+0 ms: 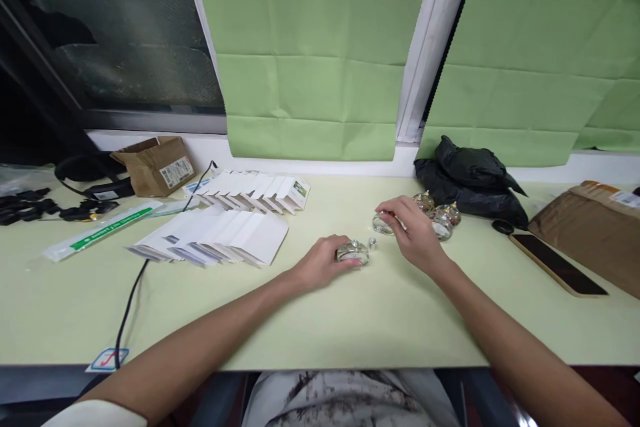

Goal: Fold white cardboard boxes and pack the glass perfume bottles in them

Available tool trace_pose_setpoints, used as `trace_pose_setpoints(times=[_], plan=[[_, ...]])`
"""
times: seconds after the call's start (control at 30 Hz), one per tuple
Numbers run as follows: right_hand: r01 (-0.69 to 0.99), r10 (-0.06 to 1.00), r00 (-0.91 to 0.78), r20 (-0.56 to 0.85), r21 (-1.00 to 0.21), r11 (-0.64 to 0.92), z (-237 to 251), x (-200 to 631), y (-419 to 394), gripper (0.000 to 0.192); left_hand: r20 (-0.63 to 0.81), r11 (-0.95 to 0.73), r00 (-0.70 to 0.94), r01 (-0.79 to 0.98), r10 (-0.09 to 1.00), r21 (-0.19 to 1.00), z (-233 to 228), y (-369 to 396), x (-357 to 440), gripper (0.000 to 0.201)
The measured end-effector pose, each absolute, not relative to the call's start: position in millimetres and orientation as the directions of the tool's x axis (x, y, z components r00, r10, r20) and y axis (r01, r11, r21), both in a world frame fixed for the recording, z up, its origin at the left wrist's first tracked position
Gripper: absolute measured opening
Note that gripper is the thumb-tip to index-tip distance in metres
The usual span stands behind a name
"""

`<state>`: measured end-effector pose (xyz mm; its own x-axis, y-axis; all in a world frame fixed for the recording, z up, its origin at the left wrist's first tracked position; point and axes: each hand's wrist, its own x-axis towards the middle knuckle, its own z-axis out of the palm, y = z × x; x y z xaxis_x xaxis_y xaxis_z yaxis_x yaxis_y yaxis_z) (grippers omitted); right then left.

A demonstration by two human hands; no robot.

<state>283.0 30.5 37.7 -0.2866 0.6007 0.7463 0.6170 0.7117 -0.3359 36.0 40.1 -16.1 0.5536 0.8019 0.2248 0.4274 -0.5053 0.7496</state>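
My left hand is closed around a small, round, clear glass bottle with a silvery neck, low over the table. Just to the right of it stands a small silver cap. My right hand has its thumb and fingers drawn together at the top of a second glass bottle; what is between the fingertips is hidden. Behind that hand, several more glass bottles with gold and reddish tops stand close together, partly covered by it.
Two rows of white folded cartons lie at the left. A black cable crosses the table there, near an opened cardboard box. On the right are black plastic bags, a phone and a brown parcel.
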Motion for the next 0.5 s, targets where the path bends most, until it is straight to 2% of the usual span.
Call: trace_pose_setpoints(times=[0.13,0.2,0.37,0.5], plan=[[0.602,0.692,-0.46,0.556,-0.377,0.704,20.2,296.0,37.9,0.02,0.225,-0.491,0.52,0.457,0.824,0.741,-13.9,37.9,36.2,0.034],[0.64,0.724,-0.513,0.461,-0.356,0.68,13.5,301.6,40.4,0.02,0.23,-0.483,0.493,0.478,0.839,0.734,-14.2,38.1,35.5,0.033],[0.773,0.791,-0.535,0.298,-0.207,0.6,2.3,307.0,40.9,0.019,0.246,-0.453,0.413,0.538,0.877,0.711,-20.5,43.7,33.3,0.032],[0.779,0.804,-0.545,0.24,-0.21,0.591,-3.7,304.3,38.5,0.02,0.322,-0.482,0.362,0.582,0.875,0.654,-24.5,50.1,32.7,0.032]])
